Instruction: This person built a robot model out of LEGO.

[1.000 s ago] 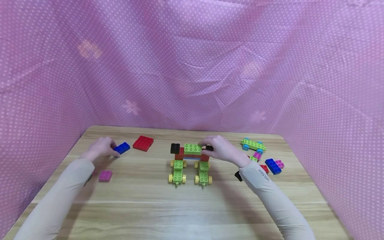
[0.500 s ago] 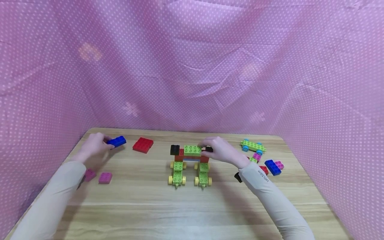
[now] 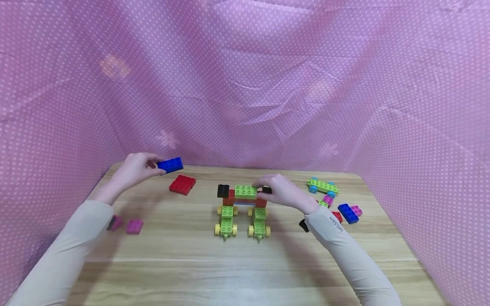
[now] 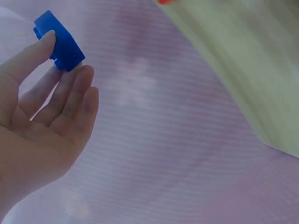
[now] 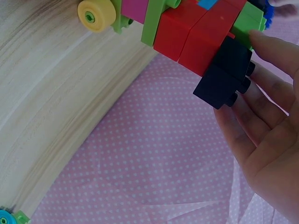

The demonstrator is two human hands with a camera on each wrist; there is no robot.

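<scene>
Blue brick (image 3: 170, 165) is pinched by left hand (image 3: 135, 171) fingers (image 4: 70, 88) above far-left tabletop (image 3: 191, 255); judged light, rigid, smooth, best gripped on side walls. Right hand (image 3: 281, 191) fingers hold black brick (image 5: 224, 74) on model.

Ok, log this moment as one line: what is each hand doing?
left hand: pinches blue brick above table | right hand: fingers on black brick at the block car
</scene>
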